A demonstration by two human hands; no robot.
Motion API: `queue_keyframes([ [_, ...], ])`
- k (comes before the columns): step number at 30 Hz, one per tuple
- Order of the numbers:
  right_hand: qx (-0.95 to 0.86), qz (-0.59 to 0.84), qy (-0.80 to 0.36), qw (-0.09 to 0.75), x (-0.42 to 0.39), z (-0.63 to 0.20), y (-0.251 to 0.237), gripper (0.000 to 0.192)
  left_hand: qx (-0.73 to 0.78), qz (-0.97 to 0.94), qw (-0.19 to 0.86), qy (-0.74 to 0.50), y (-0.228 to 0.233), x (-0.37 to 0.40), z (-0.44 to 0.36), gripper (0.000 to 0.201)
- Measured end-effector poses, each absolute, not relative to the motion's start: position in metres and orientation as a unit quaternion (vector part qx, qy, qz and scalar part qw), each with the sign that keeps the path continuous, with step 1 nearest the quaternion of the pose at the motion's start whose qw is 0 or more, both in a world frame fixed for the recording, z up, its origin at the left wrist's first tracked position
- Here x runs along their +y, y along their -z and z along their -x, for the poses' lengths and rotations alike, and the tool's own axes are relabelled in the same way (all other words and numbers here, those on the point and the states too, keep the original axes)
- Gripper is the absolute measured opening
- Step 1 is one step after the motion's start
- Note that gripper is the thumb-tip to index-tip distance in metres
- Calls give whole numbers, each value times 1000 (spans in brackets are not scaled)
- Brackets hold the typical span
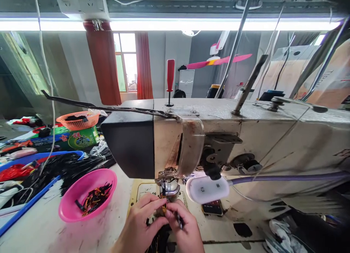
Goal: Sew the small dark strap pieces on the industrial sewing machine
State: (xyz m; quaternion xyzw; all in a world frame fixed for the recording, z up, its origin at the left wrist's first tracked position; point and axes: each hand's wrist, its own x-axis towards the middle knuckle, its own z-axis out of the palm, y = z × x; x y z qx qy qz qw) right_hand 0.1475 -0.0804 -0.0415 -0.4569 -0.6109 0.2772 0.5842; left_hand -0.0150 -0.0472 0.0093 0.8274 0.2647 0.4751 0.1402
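In front of the sewing machine's [169,147] presser foot [171,188], my left hand [140,222] and my right hand [184,225] meet fingertip to fingertip. Both pinch a small black-and-gold strip [164,208], held upright just below the foot. A dark, thin object shows in my right palm, too hidden to name. More black-and-gold strips [158,240] hang or lie beneath my hands. Left of them stands a pink bowl [65,205] with similar small black-and-orange pieces [97,198] inside.
A white lamp [207,189] on a purple flexible neck hangs right of the needle area, above a phone [212,208]. Black cords [79,169], a blue-rimmed tray [30,198] and an orange basket [79,121] lie left. A red screwdriver [170,76] stands upright on the machine.
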Motion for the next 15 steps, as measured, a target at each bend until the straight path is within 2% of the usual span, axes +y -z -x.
queue_keyframes([
  [4,-679,422,-150,582,-81,-146,32,22,265,-827,116,-482,-11,-45,14,27],
  [15,-760,387,70,517,-72,-155,-1,33,250,-803,66,-537,-23,-35,5,21],
])
